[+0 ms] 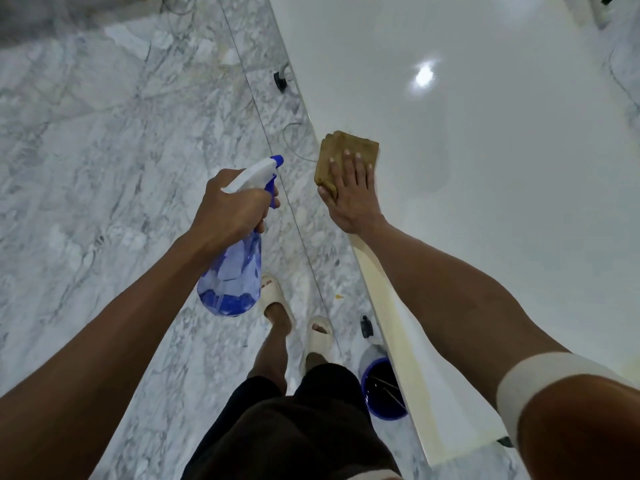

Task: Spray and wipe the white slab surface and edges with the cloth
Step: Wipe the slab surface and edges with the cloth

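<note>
The right hand (349,192) presses a folded tan cloth (346,157) flat on the white slab (502,168) at its left edge. The left hand (232,206) grips a blue spray bottle (235,275) over the marble floor (104,150).

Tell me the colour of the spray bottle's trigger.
Blue, matching the nozzle tip, on a white spray head; the spray bottle shows in the head view.

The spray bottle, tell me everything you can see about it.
The spray bottle has a clear blue-tinted plastic body, rounded at the base, with a little liquid pooled at the bottom. Its head is white with a blue nozzle tip and a blue trigger. The left hand grips its neck, fingers curled round by the trigger. It hangs roughly upright over the marble floor, nozzle pointing toward the white slab, touching nothing but the hand.
</note>
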